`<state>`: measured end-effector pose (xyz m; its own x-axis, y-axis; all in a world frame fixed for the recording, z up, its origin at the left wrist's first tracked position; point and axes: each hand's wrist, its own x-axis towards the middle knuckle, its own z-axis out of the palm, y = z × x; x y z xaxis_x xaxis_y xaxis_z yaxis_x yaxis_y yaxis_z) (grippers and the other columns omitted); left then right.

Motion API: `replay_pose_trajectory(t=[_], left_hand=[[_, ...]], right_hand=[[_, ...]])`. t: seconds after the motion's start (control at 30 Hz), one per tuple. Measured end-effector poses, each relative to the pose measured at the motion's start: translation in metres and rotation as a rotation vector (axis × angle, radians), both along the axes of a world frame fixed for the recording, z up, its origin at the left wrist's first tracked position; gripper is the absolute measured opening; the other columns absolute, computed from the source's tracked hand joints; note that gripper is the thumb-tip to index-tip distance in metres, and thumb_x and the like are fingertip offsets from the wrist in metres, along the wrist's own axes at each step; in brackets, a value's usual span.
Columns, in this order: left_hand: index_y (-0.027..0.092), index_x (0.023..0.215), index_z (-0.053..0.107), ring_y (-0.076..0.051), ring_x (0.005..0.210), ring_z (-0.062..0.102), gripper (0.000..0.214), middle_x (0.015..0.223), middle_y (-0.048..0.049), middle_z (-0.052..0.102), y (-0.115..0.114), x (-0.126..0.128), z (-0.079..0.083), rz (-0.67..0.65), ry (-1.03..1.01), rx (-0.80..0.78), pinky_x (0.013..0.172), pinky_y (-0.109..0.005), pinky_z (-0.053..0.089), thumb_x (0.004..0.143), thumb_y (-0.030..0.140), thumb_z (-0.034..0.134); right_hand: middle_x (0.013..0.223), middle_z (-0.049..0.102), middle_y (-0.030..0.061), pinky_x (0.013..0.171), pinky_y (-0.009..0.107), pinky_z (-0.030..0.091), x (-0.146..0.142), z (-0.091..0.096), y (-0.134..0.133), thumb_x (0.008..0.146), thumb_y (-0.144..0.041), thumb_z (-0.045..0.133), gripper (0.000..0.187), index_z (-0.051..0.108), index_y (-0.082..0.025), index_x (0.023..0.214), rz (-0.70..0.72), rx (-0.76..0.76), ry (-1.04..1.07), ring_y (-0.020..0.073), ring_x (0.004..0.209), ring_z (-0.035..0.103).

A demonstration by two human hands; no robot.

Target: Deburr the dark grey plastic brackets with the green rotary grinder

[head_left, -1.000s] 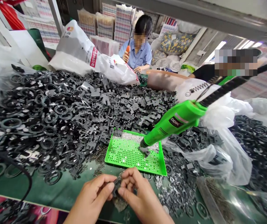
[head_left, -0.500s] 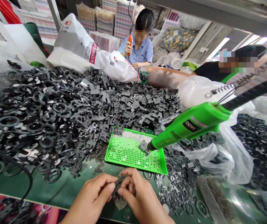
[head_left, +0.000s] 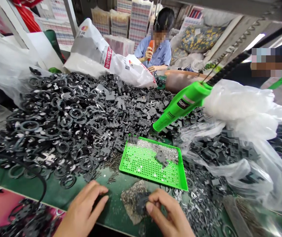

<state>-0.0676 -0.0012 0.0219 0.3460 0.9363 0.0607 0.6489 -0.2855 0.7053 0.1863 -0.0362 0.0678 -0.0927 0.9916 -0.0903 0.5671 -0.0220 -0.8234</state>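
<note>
My right hand (head_left: 166, 209) pinches a small dark plastic part (head_left: 141, 202) between thumb and forefinger. That part is over a rough, speckled grey-brown pad (head_left: 130, 200) on the green table; whether it rests on it I cannot tell. To the left of the pad, my left hand (head_left: 85, 205) is empty, thumb and forefinger apart. A green perforated tray (head_left: 153, 179) lies just beyond both hands, with tiny silvery pieces (head_left: 147, 144) and a flat dark plate (head_left: 161, 158) in it. Behind the tray hangs a green electric screwdriver (head_left: 177, 107), its tip pointing down at the heap.
A big heap of black rings and grey clips (head_left: 91, 115) covers the table's far side. Small metal pieces (head_left: 202, 210) are strewn at right, near clear plastic bags (head_left: 249, 171). A black cable (head_left: 40, 179) curves at left. Across the table a person (head_left: 153, 49) holds an orange screwdriver.
My hands have parted: the left moved away leftward and opened, while the right keeps the dark part. The green screwdriver has swung up and away from the tray. The view has shifted slightly.
</note>
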Motion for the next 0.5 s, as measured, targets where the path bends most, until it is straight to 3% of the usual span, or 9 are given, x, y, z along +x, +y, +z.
replay_pose_trajectory(t=[0.2, 0.37, 0.5], left_hand=[[0.025, 0.078, 0.055, -0.018, 0.067, 0.059, 0.028, 0.074, 0.0005, 0.06, 0.005, 0.001, -0.007, -0.058, 0.159, 0.175, 0.064, -0.028, 0.047, 0.098, 0.033, 0.037], [0.026, 0.093, 0.058, -0.021, 0.071, 0.061, 0.025, 0.081, -0.0012, 0.065, 0.002, 0.005, -0.012, -0.035, 0.185, 0.302, 0.067, -0.032, 0.045, 0.099, 0.037, 0.037], [0.025, 0.095, 0.059, -0.021, 0.076, 0.06, 0.021, 0.086, -0.0024, 0.064, 0.001, 0.006, -0.017, -0.042, 0.216, 0.263, 0.069, -0.033, 0.044, 0.097, 0.036, 0.042]], right_hand=[[0.068, 0.054, -0.0006, 0.06, 0.023, 0.04, -0.015, 0.0, 0.001, 0.091, -0.032, 0.051, 0.021, 0.054, -0.021, 0.073, 0.021, 0.042, 0.01, 0.0139, 0.064, 0.052], [0.066, 0.053, -0.001, 0.057, 0.022, 0.039, -0.032, 0.0, 0.002, 0.089, -0.028, 0.05, 0.019, 0.053, -0.02, 0.072, -0.002, 0.052, 0.05, 0.013, 0.062, 0.051], [0.066, 0.052, -0.0015, 0.057, 0.022, 0.038, -0.033, -0.005, 0.001, 0.09, -0.028, 0.05, 0.019, 0.053, -0.021, 0.072, -0.029, 0.064, 0.057, 0.0128, 0.061, 0.05]])
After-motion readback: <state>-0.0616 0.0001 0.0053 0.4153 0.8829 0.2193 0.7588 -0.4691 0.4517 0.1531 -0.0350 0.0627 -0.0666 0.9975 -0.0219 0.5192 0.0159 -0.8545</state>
